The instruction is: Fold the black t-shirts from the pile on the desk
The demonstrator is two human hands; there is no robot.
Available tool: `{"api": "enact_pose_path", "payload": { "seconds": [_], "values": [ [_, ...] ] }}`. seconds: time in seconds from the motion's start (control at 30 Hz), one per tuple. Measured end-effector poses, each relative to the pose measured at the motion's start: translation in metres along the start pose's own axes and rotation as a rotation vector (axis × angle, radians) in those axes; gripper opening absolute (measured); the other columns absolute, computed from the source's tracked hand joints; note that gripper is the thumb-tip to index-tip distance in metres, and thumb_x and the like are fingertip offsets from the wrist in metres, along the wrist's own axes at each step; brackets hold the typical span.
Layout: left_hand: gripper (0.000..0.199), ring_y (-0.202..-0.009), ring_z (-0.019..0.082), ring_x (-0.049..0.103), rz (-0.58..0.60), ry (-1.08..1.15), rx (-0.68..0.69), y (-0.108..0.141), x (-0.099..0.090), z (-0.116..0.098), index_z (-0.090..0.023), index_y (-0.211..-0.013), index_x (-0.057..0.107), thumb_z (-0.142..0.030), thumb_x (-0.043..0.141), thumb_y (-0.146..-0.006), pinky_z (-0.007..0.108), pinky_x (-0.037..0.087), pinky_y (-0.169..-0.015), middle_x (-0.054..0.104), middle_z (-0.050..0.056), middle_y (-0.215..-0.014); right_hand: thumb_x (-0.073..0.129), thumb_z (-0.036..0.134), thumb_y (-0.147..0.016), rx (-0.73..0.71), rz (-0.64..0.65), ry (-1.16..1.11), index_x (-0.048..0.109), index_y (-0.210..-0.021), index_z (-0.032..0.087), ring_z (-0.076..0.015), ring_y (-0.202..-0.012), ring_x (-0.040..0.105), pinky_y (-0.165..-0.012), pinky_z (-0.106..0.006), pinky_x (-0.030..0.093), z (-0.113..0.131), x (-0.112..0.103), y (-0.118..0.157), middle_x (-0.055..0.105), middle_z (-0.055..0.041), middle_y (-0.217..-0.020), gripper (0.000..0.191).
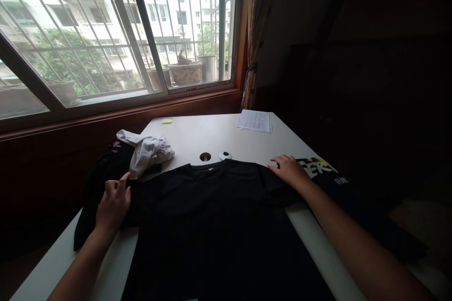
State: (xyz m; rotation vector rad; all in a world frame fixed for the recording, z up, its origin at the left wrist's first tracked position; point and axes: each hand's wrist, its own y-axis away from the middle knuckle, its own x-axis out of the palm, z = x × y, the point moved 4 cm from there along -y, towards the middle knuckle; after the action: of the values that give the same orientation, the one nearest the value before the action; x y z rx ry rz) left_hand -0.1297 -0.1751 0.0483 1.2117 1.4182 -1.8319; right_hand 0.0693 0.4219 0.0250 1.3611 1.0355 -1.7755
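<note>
A black short-sleeved T-shirt point(215, 225) lies spread on the white table point(208, 131), its neckline facing the window and its lower part running out of view toward me. At the sleeve on the left, my left hand point(113, 204) has its fingers curled and closed on the cloth edge. My right hand point(290, 171) rests over the other sleeve near the shoulder, thumb and fingers apart. Just beyond my left hand is a crumpled white garment point(150, 153), on top of dark clothing point(100, 178). Beside my right hand lies a dark garment with printed lettering point(319, 168).
Papers point(254, 121) lie near the far right corner of the table, and yellow sticky notes point(167, 121) near the far left. A round cable hole point(205, 156) and its loose cover point(225, 155) are beyond the neckline. A barred window point(141, 33) and a tied curtain point(253, 56) stand behind.
</note>
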Motion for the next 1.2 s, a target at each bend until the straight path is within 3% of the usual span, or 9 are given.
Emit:
{"api": "enact_pose_path", "payload": {
  "seconds": [0.1, 0.2, 0.3, 0.4, 0.63, 0.83, 0.93, 1.03, 1.2],
  "values": [
    [0.047, -0.115, 0.036, 0.054, -0.048, -0.027, 0.056, -0.003, -0.008, -0.009, -0.021, -0.144, 0.052, -0.034, 0.041, -0.1, 0.047, 0.052, -0.088, 0.049, 0.017, -0.127, 0.056, 0.066, -0.087, 0.075, 0.069, -0.07, 0.074, -0.118, 0.026, -0.035, -0.116, 0.06, -0.099, -0.047, 0.048, -0.042, -0.009, 0.004, 0.067, -0.0122, -0.126, 0.054],
    [0.043, -0.131, 0.037, 0.045, -0.067, 0.071, 0.168, -0.008, -0.017, -0.038, -0.021, -0.135, 0.061, -0.033, 0.042, -0.1, 0.054, 0.042, -0.109, 0.051, 0.016, -0.137, 0.063, 0.072, -0.079, 0.112, 0.156, -0.178, 0.073, -0.12, 0.023, -0.0359, -0.112, 0.064, -0.092, -0.045, 0.052, -0.068, -0.008, 0.01, 0.066, -0.0154, -0.128, 0.064],
    [0.041, -0.139, 0.032, 0.042, 0.019, 0.256, 0.337, -0.013, -0.016, -0.082, -0.022, -0.131, 0.065, -0.036, 0.042, -0.1, 0.05, 0.037, -0.118, 0.056, 0.012, -0.139, 0.072, 0.063, -0.074, 0.16, 0.205, -0.285, 0.071, -0.12, 0.018, -0.0348, -0.105, 0.068, -0.087, -0.044, 0.054, -0.075, -0.004, 0.016, 0.069, -0.0173, -0.123, 0.064],
    [0.045, -0.146, 0.029, 0.038, 0.166, 0.395, 0.444, -0.014, 0.002, -0.125, -0.023, -0.138, 0.061, -0.04, 0.041, -0.102, 0.049, 0.035, -0.121, 0.055, 0.008, -0.147, 0.074, 0.05, -0.073, 0.207, 0.217, -0.466, 0.067, -0.118, 0.02, -0.031, -0.099, 0.07, -0.084, -0.041, 0.055, -0.067, -0.004, 0.022, 0.072, -0.0134, -0.115, 0.054],
    [0.062, -0.156, 0.032, 0.019, 0.405, 0.282, 0.34, -0.013, 0.06, -0.177, -0.018, -0.157, 0.038, -0.05, 0.038, -0.103, 0.057, 0.019, -0.124, 0.028, 0.013, -0.166, 0.067, 0.038, -0.077, 0.239, -0.017, -0.753, 0.061, -0.119, 0.022, -0.0276, -0.097, 0.068, -0.079, -0.038, 0.057, -0.058, -0.027, 0.035, 0.068, -0.0125, -0.115, 0.045],
    [0.066, -0.157, 0.03, 0.013, 0.425, 0.237, 0.312, -0.016, 0.065, -0.186, -0.018, -0.16, 0.029, -0.053, 0.032, -0.104, 0.057, 0.011, -0.125, 0.02, 0.012, -0.168, 0.058, 0.023, -0.079, 0.23, -0.246, -0.319, 0.063, -0.121, 0.02, -0.028, -0.104, 0.063, -0.095, -0.042, 0.052, -0.073, -0.031, 0.049, 0.058, -0.0132, -0.116, 0.042],
    [0.068, -0.157, 0.029, 0.013, 0.43, 0.235, 0.303, -0.017, 0.066, -0.187, -0.017, -0.161, 0.026, -0.053, 0.032, -0.104, 0.056, 0.01, -0.126, 0.019, 0.012, -0.168, 0.05, 0.021, -0.086, 0.185, -0.32, -0.097, 0.066, -0.123, 0.019, -0.0322, -0.114, 0.058, -0.101, -0.046, 0.05, -0.056, -0.038, 0.053, 0.052, -0.017, -0.127, 0.04],
    [0.068, -0.157, 0.029, 0.014, 0.431, 0.229, 0.293, -0.017, 0.066, -0.188, -0.016, -0.161, 0.025, -0.053, 0.031, -0.104, 0.055, 0.009, -0.126, 0.019, 0.012, -0.168, 0.043, 0.027, -0.095, 0.062, -0.32, -0.01, 0.067, -0.124, 0.017, -0.0336, -0.126, 0.052, -0.112, -0.045, 0.041, -0.018, -0.039, 0.052, 0.055, -0.0173, -0.133, 0.04],
    [0.07, -0.157, 0.028, 0.012, 0.452, 0.196, 0.286, -0.021, 0.067, -0.189, -0.012, -0.161, 0.024, -0.054, 0.027, -0.104, 0.054, 0.009, -0.126, 0.016, 0.012, -0.168, 0.032, 0.045, -0.102, -0.14, 0.025, -0.056, 0.05, -0.148, 0.013, -0.0285, -0.146, 0.038, -0.123, -0.041, 0.028, 0.058, 0.009, 0.049, 0.042, -0.0127, -0.159, 0.059]
  ]
}}
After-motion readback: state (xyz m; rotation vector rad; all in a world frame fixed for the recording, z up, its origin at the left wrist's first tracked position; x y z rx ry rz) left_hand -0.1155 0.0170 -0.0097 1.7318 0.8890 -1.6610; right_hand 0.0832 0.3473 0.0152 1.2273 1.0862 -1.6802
